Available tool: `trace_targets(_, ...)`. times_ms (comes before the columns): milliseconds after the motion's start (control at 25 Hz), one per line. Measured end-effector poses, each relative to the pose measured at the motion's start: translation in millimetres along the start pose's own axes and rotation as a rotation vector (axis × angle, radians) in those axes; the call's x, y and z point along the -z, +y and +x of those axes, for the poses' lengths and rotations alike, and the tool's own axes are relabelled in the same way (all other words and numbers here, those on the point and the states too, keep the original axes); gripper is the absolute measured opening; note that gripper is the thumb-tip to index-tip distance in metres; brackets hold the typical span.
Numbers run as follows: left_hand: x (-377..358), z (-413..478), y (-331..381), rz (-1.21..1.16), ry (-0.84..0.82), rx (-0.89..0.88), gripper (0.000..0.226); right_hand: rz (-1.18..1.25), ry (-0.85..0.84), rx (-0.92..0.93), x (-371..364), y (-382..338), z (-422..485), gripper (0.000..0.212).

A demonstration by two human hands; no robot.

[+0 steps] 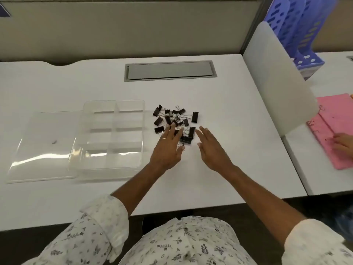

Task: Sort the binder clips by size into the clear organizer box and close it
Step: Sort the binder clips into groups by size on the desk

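A pile of black binder clips [176, 119] of different sizes lies on the white desk, right of the clear organizer box [111, 136]. The box is open, its several compartments hold nothing, and its clear lid [44, 146] lies flat to its left. My left hand [169, 148] reaches over the near edge of the pile with straight fingers, fingertips on or just above the clips. Beside it, my right hand [212, 148] is stretched flat at the pile's right near side. Neither hand holds a clip.
A grey cable hatch [170, 70] is set into the desk behind the pile. At the right stands a white divider panel [277, 83], with a purple file rack [298, 35] behind it. On the neighbouring desk, another person's hand [342, 144] rests on a pink folder [332, 131].
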State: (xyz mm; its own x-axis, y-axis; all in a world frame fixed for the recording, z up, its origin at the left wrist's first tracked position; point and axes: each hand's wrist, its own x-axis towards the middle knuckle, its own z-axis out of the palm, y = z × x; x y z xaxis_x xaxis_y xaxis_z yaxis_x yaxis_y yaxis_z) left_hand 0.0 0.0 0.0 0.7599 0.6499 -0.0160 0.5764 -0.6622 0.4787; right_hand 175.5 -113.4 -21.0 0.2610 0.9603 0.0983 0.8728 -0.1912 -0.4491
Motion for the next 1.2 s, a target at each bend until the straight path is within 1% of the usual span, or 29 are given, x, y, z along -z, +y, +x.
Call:
trace_targets(40,-6,5,2,0.011,-0.025,0.026,0.067,-0.041,-0.008,0.039,-5,11,6,0.054)
trace_targets(120,-14,14,2,0.020,-0.056,0.092,0.066,-0.091,-0.077,0.088,-8,29,20,0.065)
trace_targets(200,-21,25,4,0.045,-0.071,0.125,0.065,-0.097,-0.174,0.124,-11,40,35,0.071)
trace_targets(240,-24,28,4,0.061,-0.082,0.140,0.065,-0.109,-0.210,0.144,-11,41,39,0.069)
trace_targets(360,-26,36,2,0.073,-0.099,0.193,0.062,-0.082,-0.195,0.191,-11,50,42,0.051)
trace_targets(560,-23,43,4,0.073,-0.010,0.218,0.051,0.097,-0.165,0.101,-1,59,36,0.023)
trace_targets(600,-22,44,4,0.076,0.009,0.228,0.049,0.113,-0.164,0.088,-1,62,36,0.021)
trace_targets(680,-20,46,2,0.056,0.033,0.254,0.043,0.120,-0.152,0.080,-1,66,34,0.024)
trace_targets(800,-13,47,2,-0.029,0.046,0.301,0.038,0.166,-0.128,0.051,2,71,29,0.033)
trace_targets(920,-5,49,0,-0.141,0.071,0.375,0.037,0.227,-0.037,-0.003,3,70,25,0.034)
trace_targets(1000,-2,51,-3,-0.271,0.111,0.430,0.034,0.281,0.020,-0.058,3,66,23,0.034)
trace_targets(1120,3,50,-3,-0.441,0.187,0.487,0.032,0.482,0.109,-0.165,6,53,22,0.029)
trace_targets(1200,7,49,-4,-0.543,0.235,0.531,0.028,0.596,0.138,-0.250,9,41,23,0.025)
